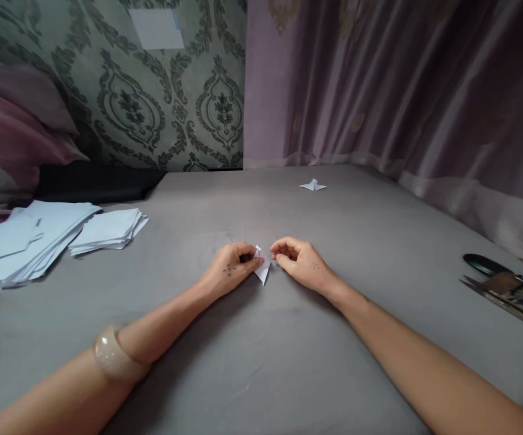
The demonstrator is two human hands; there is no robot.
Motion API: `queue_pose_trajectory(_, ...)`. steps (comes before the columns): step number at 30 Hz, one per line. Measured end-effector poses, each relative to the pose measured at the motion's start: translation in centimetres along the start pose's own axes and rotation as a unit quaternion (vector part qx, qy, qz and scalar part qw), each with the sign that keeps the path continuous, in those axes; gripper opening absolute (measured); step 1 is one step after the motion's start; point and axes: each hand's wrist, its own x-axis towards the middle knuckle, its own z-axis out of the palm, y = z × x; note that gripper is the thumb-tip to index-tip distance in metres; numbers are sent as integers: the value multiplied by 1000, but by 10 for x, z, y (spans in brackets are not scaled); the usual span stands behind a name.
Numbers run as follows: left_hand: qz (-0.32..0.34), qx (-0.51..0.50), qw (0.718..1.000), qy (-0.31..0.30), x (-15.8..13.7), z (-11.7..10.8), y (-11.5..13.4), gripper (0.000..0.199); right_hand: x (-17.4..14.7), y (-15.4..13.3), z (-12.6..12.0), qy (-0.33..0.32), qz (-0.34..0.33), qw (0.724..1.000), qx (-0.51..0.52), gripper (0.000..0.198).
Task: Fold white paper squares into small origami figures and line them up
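Paper [263, 273] sits pinched in our left hand [230, 266]; our right hand [307, 264], fingers loosely curled and free, is just beside it. Sheets [64, 222] lie to our left.

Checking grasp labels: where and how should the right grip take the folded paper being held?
Likely pinch the folded paper at its right edge, from the right: the left grip covers its left side, while that edge faces the right grip.

My bangle [115, 357] is smooth and glossy, my folded paper [263, 273] matt, the grey cover [261, 386] matt cloth.
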Motion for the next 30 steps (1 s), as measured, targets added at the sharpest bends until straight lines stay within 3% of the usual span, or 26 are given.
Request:
queue_pose_trajectory(11, -16, -5, 1000, 7, 1, 1, 5, 27, 2, -5, 7, 5, -23, 994, -108, 16)
queue_pose_trajectory(20, 86, 83, 993, 17, 1, 1, 0, 27, 1, -21, 11, 14, -41, 994, -102, 13)
queue_pose_trajectory(30, 150, 140, 979, 16, 1, 3, -2, 28, 3, -30, 12, 11, 9, 997, -78, 27)
